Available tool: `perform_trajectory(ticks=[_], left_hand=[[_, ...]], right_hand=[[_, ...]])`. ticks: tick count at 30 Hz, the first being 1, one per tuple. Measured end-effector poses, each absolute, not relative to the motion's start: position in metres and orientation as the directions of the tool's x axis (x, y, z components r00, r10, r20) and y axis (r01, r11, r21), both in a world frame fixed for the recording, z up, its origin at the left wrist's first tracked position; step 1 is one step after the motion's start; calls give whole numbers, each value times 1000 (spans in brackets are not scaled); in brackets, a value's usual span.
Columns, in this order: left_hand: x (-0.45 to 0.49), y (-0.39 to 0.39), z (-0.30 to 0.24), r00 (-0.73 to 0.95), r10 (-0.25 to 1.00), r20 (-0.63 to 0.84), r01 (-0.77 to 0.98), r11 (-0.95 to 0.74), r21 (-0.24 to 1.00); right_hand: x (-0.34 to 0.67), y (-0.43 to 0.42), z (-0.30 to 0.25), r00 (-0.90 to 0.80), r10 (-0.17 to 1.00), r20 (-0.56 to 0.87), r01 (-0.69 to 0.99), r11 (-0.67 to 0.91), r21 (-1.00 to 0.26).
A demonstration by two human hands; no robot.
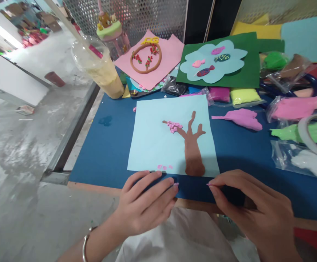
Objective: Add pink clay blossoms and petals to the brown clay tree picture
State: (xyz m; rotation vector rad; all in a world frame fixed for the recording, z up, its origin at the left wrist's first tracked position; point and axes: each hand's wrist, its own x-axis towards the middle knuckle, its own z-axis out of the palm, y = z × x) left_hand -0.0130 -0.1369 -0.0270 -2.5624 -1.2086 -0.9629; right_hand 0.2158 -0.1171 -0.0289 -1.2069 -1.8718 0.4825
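A light blue sheet (153,138) lies before me with a brown clay tree (193,156) on it. Small pink clay blossoms (174,126) cluster on its left branch. Several flat pink bits (164,167) rest along the sheet's lower edge. My left hand (150,203) is just below that edge, fingers together, with a small pink clay piece (176,184) at its fingertips; its thumb is mostly hidden. To the right, my right hand (253,207) pinches a tiny pink clay bit (209,184) between thumb and index finger.
A lump of pink clay (240,118) sits right of the sheet. Clay bags, including a yellow one (244,96), and a tape roll (315,134) line the right side. A plastic drink cup (103,72) stands at back left, near a pink card (169,51) and a green card (252,62).
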Motion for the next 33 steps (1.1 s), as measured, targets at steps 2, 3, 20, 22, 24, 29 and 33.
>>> perform_trajectory(ticks=[2, 3, 20, 22, 24, 29, 33], left_hand=[[-12, -136, -24, 435, 676, 595, 750, -638, 177], [-11, -135, -23, 424, 696, 580, 756, -624, 196], [4, -137, -20, 427, 712, 558, 786, -597, 161], [2, -137, -20, 417, 722, 551, 791, -587, 170], [1, -138, -18, 419, 736, 532, 799, -578, 169], [3, -137, -13, 470, 720, 511, 794, -598, 111], [4, -136, -14, 501, 683, 531, 770, -632, 85]], right_hand=[[216, -117, -29, -194, 879, 435, 559, 463, -687], [216, -117, -29, -198, 879, 434, 557, 465, -688], [217, -117, -27, -212, 878, 428, 544, 470, -695], [218, -117, -27, -213, 879, 426, 549, 468, -692], [217, -117, -27, -211, 879, 428, 552, 469, -689], [218, -116, -27, -211, 874, 438, 539, 478, -693], [218, -117, -28, -204, 880, 428, 553, 464, -692]])
